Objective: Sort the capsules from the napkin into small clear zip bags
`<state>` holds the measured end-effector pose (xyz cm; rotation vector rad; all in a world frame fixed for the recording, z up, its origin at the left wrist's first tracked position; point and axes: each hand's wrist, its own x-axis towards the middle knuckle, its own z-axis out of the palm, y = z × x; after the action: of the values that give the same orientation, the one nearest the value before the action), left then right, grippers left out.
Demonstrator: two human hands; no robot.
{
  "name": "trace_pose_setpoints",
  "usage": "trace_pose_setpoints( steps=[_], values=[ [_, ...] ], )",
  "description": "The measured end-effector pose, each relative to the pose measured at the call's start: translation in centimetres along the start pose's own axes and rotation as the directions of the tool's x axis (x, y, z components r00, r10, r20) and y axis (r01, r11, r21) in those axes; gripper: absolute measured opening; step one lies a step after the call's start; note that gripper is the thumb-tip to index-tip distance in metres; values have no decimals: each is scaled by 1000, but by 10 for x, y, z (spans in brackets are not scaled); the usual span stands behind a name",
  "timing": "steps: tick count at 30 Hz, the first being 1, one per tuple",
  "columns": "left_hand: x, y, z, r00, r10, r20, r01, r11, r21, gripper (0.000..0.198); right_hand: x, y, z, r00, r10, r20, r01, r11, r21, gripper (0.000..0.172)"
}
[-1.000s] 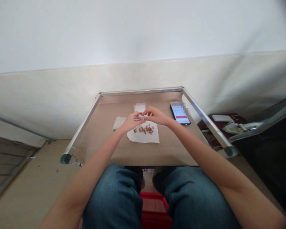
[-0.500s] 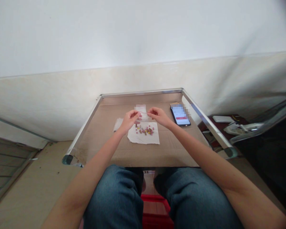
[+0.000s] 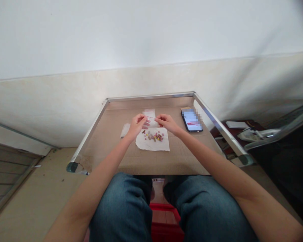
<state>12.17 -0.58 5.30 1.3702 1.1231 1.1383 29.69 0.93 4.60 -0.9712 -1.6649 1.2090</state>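
Note:
Between my hands a small clear zip bag [image 3: 152,123] is held up by its edge, with a thin red line along the top. My left hand [image 3: 138,123] pinches one end of that edge, and my right hand [image 3: 167,122] pinches the other. Just below lies a white paper sheet [image 3: 151,147], bearing a pile of several pink, yellow and brown pills [image 3: 156,136]. More clear bags [image 3: 149,111] lie behind my hands, and another stack of bags [image 3: 125,130] rests left of the paper. Whether the held bag contains anything cannot be made out.
A cardboard-covered table [image 3: 108,144] with a raised metal frame [image 3: 151,97] stands against the wall. A lit phone [image 3: 191,118] lies at its right side. Beyond the right rail are a white device [image 3: 249,134] and cables. A red stool [image 3: 165,227] shows between my knees.
Both hands keep the bag's edge stretched between them, in almost the same place. My fingers have shifted slightly. The whole view has moved a little.

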Motion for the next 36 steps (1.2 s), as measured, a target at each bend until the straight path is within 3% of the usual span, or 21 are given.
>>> trace_pose_setpoints(
  steps=[8, 17, 24, 32, 36],
  values=[
    [4, -2, -6, 987, 157, -24, -151, 975, 163, 18, 1, 2, 0, 999, -28, -16, 28, 1000, 2, 28],
    [1, 4, -2, 991, 103, -89, -94, 991, 98, 16, 0, -9, 3, 999, -45, -5, 46, 999, 12, 32],
    [1, 0, -1, 1000, 15, -12, -14, 999, 31, 23, -2, -8, 5, 999, -25, 24, 27, 996, -83, 32],
    [4, 1, -1, 992, 119, -41, -116, 991, 64, 18, -2, -12, 5, 998, -53, 30, 55, 996, -65, 31],
    [3, 1, 1, 993, 115, -19, -113, 991, 67, 19, -1, -13, 9, 997, -78, 26, 79, 995, -61, 32]
  ],
)
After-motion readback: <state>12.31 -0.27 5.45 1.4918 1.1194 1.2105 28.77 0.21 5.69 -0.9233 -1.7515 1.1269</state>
